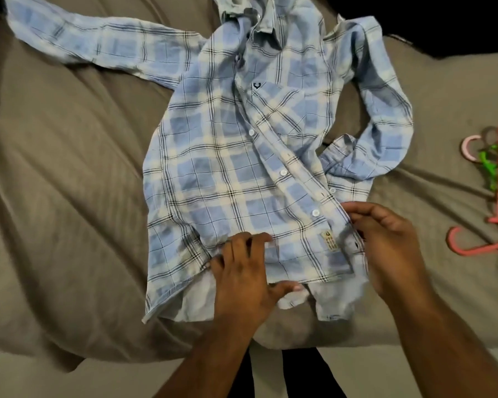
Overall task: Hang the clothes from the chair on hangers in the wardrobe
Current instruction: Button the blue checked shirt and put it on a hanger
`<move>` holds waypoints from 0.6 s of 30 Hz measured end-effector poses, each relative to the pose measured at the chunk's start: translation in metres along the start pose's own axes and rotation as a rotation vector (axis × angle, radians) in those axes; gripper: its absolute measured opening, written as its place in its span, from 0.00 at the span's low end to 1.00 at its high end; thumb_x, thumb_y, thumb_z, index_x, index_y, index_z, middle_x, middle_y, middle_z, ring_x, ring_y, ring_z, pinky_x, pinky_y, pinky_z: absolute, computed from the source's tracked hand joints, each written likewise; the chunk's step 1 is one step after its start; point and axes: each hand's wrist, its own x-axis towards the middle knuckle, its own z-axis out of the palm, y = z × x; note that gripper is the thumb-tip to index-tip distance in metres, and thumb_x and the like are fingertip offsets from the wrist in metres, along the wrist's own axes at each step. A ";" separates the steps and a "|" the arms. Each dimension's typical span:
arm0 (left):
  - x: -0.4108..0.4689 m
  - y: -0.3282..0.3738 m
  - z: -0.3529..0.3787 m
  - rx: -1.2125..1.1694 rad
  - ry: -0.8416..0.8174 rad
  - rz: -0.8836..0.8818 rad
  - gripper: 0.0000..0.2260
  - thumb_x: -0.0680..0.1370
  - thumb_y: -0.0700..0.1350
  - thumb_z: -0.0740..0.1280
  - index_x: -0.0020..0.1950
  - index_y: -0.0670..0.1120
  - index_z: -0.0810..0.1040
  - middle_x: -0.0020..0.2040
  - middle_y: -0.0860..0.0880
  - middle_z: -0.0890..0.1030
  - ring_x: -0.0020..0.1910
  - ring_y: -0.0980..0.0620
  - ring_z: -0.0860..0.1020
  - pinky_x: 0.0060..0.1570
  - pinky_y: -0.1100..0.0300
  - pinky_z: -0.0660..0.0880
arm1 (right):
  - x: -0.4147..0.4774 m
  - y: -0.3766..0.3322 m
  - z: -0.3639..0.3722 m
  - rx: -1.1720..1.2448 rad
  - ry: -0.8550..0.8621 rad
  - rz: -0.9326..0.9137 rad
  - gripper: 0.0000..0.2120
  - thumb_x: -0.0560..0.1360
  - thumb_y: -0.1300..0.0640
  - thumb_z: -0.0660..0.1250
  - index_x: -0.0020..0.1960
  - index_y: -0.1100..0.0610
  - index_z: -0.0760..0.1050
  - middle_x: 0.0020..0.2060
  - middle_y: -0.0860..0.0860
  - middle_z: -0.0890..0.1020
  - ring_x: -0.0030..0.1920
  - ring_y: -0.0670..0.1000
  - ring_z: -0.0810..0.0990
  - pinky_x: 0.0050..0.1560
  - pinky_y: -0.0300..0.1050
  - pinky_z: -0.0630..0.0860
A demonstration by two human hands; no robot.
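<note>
On the grey-brown bed cover (69,173), spread front-up, lies the blue plaid button-up shirt (227,156), collar (259,21) away from you and hem toward you. One sleeve (92,44) runs out flat to the upper left; the other sleeve (385,110) curls back along the right side with its cuff (339,150) beside the placket.

Your left hand (244,271) lies flat on the lower front panel, fingers spread, pinning cloth rather than gripping it. Your right hand's grip (354,222) is pinched together on the placket edge near the lowest button (315,212), where the front looks still unbuttoned.

Judge this shirt as light, thin and limp: it will not hold any shape, and will slide and bunch on the cover if you drag it by one corner. The buttons are small and the cloth gives under them, so keep the panel pinned while you work the placket. For lifting, take it at the shoulders on either side of the collar, where the seams give it some body, and let the sleeves trail.

Pink and green plastic hangers (497,179) lie in a loose pile at the right edge of the bed, well apart from the shirt; no wardrobe is in view.
</note>
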 end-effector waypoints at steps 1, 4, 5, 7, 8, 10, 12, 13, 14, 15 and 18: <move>0.000 0.001 -0.001 0.025 -0.026 0.026 0.41 0.65 0.82 0.57 0.69 0.58 0.68 0.64 0.52 0.69 0.63 0.48 0.69 0.57 0.46 0.69 | 0.003 0.000 -0.004 -0.001 0.004 0.000 0.15 0.78 0.70 0.60 0.48 0.58 0.83 0.40 0.54 0.87 0.39 0.48 0.83 0.38 0.35 0.78; -0.003 0.004 0.000 0.033 -0.046 0.124 0.27 0.68 0.65 0.69 0.64 0.59 0.70 0.62 0.53 0.70 0.61 0.49 0.71 0.55 0.49 0.69 | 0.008 -0.002 -0.005 -0.005 -0.037 0.064 0.13 0.80 0.67 0.61 0.50 0.57 0.83 0.41 0.57 0.85 0.39 0.52 0.81 0.37 0.40 0.78; -0.003 0.004 0.000 -0.007 -0.032 0.138 0.19 0.70 0.58 0.68 0.61 0.58 0.72 0.59 0.55 0.72 0.58 0.50 0.73 0.54 0.50 0.69 | 0.008 -0.002 -0.003 -0.045 -0.077 0.091 0.11 0.81 0.64 0.63 0.51 0.55 0.84 0.42 0.55 0.86 0.39 0.52 0.81 0.36 0.43 0.78; -0.003 0.003 0.001 -0.129 0.003 0.101 0.10 0.75 0.52 0.61 0.54 0.56 0.76 0.52 0.56 0.76 0.52 0.51 0.76 0.52 0.51 0.71 | 0.005 0.002 0.004 -0.235 -0.184 0.110 0.04 0.79 0.53 0.70 0.51 0.50 0.84 0.44 0.47 0.87 0.41 0.49 0.84 0.36 0.45 0.79; -0.004 0.002 0.001 -0.210 0.020 0.077 0.10 0.77 0.50 0.58 0.53 0.54 0.77 0.50 0.56 0.77 0.50 0.52 0.76 0.51 0.52 0.72 | 0.001 0.005 0.008 -0.340 -0.236 0.084 0.04 0.77 0.51 0.72 0.51 0.49 0.83 0.44 0.44 0.87 0.42 0.45 0.85 0.38 0.43 0.80; -0.008 -0.003 -0.002 -0.415 0.071 0.023 0.11 0.80 0.48 0.56 0.52 0.50 0.77 0.47 0.55 0.78 0.47 0.58 0.75 0.49 0.60 0.72 | -0.005 0.013 0.017 -0.440 -0.285 0.037 0.05 0.76 0.55 0.74 0.52 0.49 0.83 0.43 0.42 0.87 0.43 0.43 0.85 0.43 0.42 0.79; -0.015 -0.011 -0.009 -0.494 0.150 -0.044 0.12 0.80 0.46 0.55 0.54 0.48 0.78 0.47 0.57 0.77 0.45 0.63 0.74 0.47 0.72 0.68 | -0.013 0.019 0.023 -0.401 -0.260 0.053 0.07 0.77 0.59 0.71 0.53 0.49 0.83 0.44 0.43 0.87 0.45 0.43 0.85 0.44 0.41 0.77; -0.020 -0.016 -0.013 -0.479 0.172 -0.077 0.12 0.80 0.44 0.56 0.54 0.48 0.78 0.47 0.58 0.77 0.45 0.63 0.74 0.47 0.75 0.68 | -0.016 0.022 0.025 -0.356 -0.255 0.062 0.07 0.78 0.59 0.70 0.53 0.50 0.83 0.44 0.43 0.87 0.46 0.44 0.85 0.45 0.42 0.78; -0.025 -0.020 -0.016 -0.458 0.175 -0.118 0.13 0.78 0.42 0.57 0.55 0.50 0.78 0.48 0.60 0.77 0.46 0.62 0.75 0.47 0.76 0.68 | -0.019 0.025 0.027 -0.304 -0.257 0.069 0.07 0.79 0.60 0.70 0.53 0.50 0.83 0.44 0.44 0.87 0.46 0.44 0.86 0.47 0.43 0.79; -0.032 -0.024 -0.020 -0.449 0.161 -0.147 0.14 0.76 0.40 0.58 0.55 0.53 0.78 0.48 0.62 0.77 0.48 0.62 0.75 0.47 0.76 0.68 | -0.021 0.027 0.029 -0.261 -0.261 0.085 0.06 0.79 0.60 0.70 0.52 0.51 0.84 0.43 0.45 0.88 0.45 0.45 0.86 0.46 0.43 0.80; -0.053 -0.042 -0.026 -0.253 0.157 -0.038 0.22 0.69 0.30 0.66 0.56 0.52 0.80 0.53 0.56 0.80 0.54 0.55 0.75 0.50 0.60 0.76 | -0.026 0.028 0.032 -0.173 -0.276 0.137 0.05 0.78 0.60 0.71 0.46 0.52 0.84 0.37 0.47 0.87 0.39 0.44 0.85 0.37 0.40 0.78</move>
